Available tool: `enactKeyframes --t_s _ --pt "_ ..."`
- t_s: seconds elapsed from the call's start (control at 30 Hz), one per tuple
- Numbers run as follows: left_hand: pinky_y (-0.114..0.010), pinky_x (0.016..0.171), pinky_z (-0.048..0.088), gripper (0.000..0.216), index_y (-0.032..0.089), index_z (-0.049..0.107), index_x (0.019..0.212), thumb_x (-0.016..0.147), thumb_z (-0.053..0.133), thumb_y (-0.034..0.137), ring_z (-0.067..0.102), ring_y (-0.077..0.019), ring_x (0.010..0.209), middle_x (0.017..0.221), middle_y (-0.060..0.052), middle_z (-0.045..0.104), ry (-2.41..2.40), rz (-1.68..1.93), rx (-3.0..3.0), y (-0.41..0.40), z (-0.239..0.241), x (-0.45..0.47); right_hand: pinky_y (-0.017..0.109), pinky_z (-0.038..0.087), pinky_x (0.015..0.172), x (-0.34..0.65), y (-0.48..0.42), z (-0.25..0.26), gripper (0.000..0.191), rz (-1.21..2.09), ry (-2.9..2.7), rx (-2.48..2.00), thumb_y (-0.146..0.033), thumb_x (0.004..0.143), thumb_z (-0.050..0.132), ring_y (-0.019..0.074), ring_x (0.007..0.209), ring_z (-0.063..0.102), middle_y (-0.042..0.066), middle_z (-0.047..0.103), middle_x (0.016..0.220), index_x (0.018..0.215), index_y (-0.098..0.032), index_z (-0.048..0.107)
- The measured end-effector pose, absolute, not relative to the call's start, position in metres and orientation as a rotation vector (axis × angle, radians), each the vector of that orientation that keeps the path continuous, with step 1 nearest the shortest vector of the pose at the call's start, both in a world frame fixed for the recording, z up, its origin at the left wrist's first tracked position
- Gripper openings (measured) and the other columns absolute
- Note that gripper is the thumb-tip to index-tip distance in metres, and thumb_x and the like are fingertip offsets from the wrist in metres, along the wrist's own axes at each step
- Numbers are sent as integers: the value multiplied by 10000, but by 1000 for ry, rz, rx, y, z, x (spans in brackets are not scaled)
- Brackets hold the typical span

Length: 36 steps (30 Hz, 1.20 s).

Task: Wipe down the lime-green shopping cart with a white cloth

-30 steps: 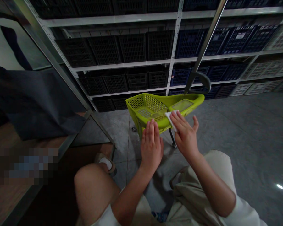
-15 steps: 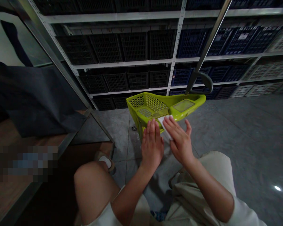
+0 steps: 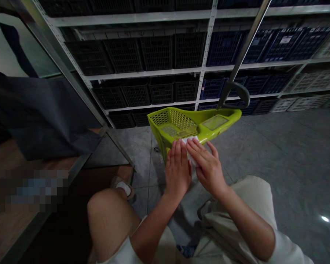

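A lime-green plastic basket (image 3: 178, 123) with rows of holes stands in front of me, its narrow end pointing right. My left hand (image 3: 178, 168) lies against its near rim, fingers straight and close together, holding nothing. Pressed to the same rim just to the right, my right hand (image 3: 209, 165) has a white cloth or tissue (image 3: 193, 138) under its fingers. Most of the cloth is hidden by the fingers. A metal pole (image 3: 249, 44) with a dark grey loop (image 3: 240, 94) at its lower end rises behind the basket's right part.
White shelving (image 3: 154, 75) with black crates (image 3: 126, 55) and blue crates (image 3: 224, 47) lines the back. At left, a dark grey bag (image 3: 44, 113) rests on a metal-framed wooden bench (image 3: 68, 167). Another person's bare knee (image 3: 110, 216) is close on the left. Grey floor tiles (image 3: 286, 154) extend right.
My right hand has slid a little left along the rim with the white cloth, closer to my left hand. My left hand stays in nearly the same place.
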<state>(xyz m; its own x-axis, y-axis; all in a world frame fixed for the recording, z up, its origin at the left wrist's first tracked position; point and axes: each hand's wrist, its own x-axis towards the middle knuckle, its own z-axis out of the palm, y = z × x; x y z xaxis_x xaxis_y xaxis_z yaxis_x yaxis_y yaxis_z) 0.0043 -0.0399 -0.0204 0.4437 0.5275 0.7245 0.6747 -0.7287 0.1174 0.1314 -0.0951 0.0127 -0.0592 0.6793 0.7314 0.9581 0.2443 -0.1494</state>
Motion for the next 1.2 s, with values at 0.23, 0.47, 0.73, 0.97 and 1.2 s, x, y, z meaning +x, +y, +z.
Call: enactKeyframes --t_s 0.23,0.47,0.73,0.97,1.2 --pt "-456 1203 353 743 39 131 1579 945 499 158 222 -290 1537 1586 -230 375 -1028 -1106 -2516 -41 -17 3 535 119 1230 156 -87 11 654 -637 -1495 -1651 -61 828 405 230 1415 470 45 598 1440 1436 -279 509" --pt "-484 1181 382 742 49 99 1583 957 478 173 279 -304 1517 1569 -236 401 -1036 -1139 -2493 -40 -18 4 498 124 1243 142 -90 15 676 -529 -1801 -1549 -70 835 386 207 1416 468 40 550 1487 1477 -269 460" --pt "-497 1187 372 751 29 98 1579 953 485 176 268 -307 1522 1568 -251 394 -1040 -1147 -2509 -40 -18 4 470 177 1232 136 -90 16 683 -536 -1726 -1588 -67 842 390 199 1439 436 56 535 1501 1500 -246 433" --pt "-478 1187 373 741 56 92 1587 960 471 162 268 -298 1522 1582 -236 378 -1030 -1115 -2516 -41 -15 3 557 96 1231 161 -88 13 698 -583 -1591 -1647 -55 828 393 230 1395 495 32 580 1460 1475 -310 462" --pt "-492 1184 380 723 71 99 1588 964 449 176 306 -291 1509 1571 -227 401 -1042 -1185 -2486 -40 -20 6 479 161 1235 136 -96 14 690 -508 -1858 -1522 -79 847 386 205 1427 452 68 516 1513 1514 -251 408"
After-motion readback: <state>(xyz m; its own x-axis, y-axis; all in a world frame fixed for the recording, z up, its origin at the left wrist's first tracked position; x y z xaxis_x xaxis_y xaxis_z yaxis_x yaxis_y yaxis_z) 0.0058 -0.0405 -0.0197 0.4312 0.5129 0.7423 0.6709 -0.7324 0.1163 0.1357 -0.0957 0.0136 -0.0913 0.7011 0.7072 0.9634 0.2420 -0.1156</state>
